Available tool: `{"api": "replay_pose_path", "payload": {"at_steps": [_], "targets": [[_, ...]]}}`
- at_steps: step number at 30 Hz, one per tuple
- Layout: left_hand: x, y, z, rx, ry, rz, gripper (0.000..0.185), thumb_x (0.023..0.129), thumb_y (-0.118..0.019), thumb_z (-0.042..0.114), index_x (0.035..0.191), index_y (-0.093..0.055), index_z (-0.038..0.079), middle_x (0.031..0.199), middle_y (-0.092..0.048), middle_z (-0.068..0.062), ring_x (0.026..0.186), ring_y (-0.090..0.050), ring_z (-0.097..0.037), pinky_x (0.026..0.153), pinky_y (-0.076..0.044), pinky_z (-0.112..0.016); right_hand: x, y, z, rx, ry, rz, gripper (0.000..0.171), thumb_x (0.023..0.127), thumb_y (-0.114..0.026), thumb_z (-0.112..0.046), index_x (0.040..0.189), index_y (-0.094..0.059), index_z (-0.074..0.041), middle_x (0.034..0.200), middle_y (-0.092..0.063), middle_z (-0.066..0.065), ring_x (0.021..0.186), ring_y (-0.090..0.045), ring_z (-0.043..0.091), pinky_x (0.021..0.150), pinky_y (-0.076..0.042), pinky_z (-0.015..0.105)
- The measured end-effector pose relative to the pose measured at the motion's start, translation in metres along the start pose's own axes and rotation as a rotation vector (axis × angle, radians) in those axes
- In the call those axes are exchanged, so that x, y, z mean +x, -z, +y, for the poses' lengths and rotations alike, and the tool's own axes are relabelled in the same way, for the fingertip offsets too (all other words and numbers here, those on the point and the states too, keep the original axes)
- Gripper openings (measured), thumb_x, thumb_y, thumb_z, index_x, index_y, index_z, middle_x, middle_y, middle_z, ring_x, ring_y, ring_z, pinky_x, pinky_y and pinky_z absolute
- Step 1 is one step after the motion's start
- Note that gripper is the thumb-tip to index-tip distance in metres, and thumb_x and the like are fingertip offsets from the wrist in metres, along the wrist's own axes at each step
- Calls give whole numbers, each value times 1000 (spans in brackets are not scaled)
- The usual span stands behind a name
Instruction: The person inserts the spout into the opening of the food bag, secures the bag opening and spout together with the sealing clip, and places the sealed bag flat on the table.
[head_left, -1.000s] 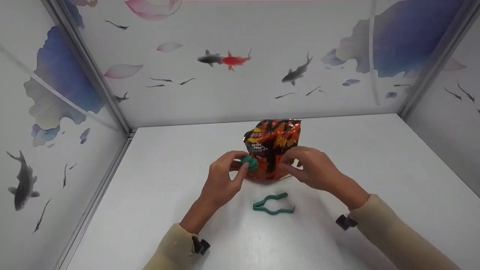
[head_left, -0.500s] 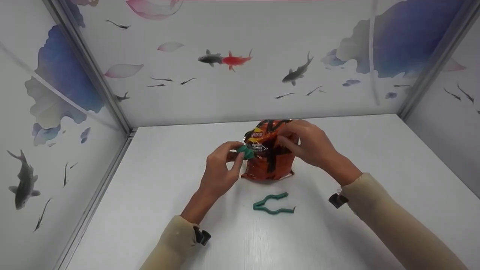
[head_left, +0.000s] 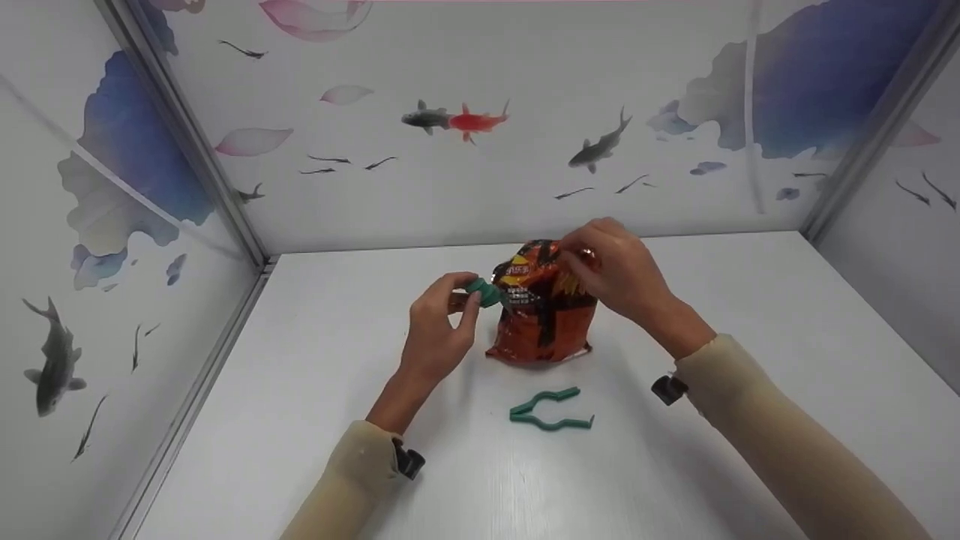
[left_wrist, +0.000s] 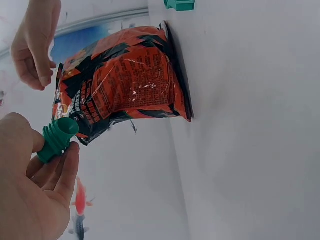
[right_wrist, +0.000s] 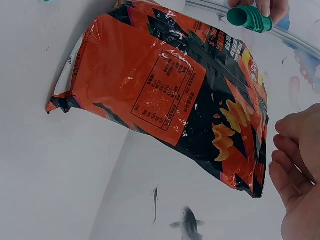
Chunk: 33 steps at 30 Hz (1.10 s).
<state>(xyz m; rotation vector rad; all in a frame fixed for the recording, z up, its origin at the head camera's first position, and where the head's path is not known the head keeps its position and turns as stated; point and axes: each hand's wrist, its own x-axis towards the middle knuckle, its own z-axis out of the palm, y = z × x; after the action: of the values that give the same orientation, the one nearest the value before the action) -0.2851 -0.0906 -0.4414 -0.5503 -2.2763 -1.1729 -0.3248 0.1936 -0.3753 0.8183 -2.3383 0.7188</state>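
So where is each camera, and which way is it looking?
Head: sits on the person's head, looks forward and down at the table; shows both sleeves, the left hand and the right hand.
Left wrist: sits on the left wrist, looks past that hand's green clip at the snack bag.
Right wrist: sits on the right wrist, looks along the bag towards the clip; only some fingers show.
Shared: all three see the bag and the held clip.
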Motion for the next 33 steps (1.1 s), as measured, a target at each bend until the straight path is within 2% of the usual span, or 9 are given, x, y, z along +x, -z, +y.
{"api": "replay_pose_path", "payload": {"at_steps": [5,11,15,20,23,27,33], "targets": [[5,-3,-4,-12,17,31,29,109,-68,18,136,-67,7,125,-75,-6,107,-78,-12,95,-64,-22,5,-4,3,-20,-27,12,18,102,-76,-13,120,-76,-13,121,-74,7,117,-65,25,102,-63,50],[9,-7,-6,-23,27,80,28,109,-67,16,135,-66,6,125,-75,-7,113,-77,-14,98,-64,-26,4,-8,7,-39,-104,-49,29,108,-68,-19,136,-72,-15,133,-75,11,127,-67,31,111,-57,57],[13,-9,-7,-41,37,114,30,109,-67,17,136,-66,5,126,-74,-6,118,-75,-14,101,-63,-25,3,-9,10,-42,-127,-71,32,109,-65,-17,141,-71,-15,135,-75,12,127,-68,32,110,-58,57],[19,-12,-8,-98,69,138,32,109,-67,17,138,-64,4,127,-73,-7,120,-75,-14,103,-61,-24,2,-9,12,-21,-111,-63,30,110,-64,-15,139,-71,-12,132,-75,10,123,-70,31,108,-60,56],[20,-15,-8,-125,79,135,33,109,-67,18,140,-64,6,129,-73,-8,120,-76,-14,103,-61,-25,1,-8,13,-10,-102,-58,28,109,-64,-13,136,-73,-12,127,-75,9,117,-71,29,103,-63,53],[22,-18,-7,-157,55,117,35,110,-65,16,144,-64,7,132,-72,-9,120,-77,-16,102,-62,-28,-1,-7,13,-1,-106,-50,27,109,-64,-11,134,-74,-13,122,-73,8,109,-71,26,98,-65,51],[24,-23,-6,-193,39,88,33,110,-65,16,142,-68,10,134,-72,-6,123,-75,-14,103,-62,-27,-4,-6,13,9,-115,-48,25,108,-65,-10,131,-75,-13,119,-72,8,106,-70,25,97,-65,51]]}}
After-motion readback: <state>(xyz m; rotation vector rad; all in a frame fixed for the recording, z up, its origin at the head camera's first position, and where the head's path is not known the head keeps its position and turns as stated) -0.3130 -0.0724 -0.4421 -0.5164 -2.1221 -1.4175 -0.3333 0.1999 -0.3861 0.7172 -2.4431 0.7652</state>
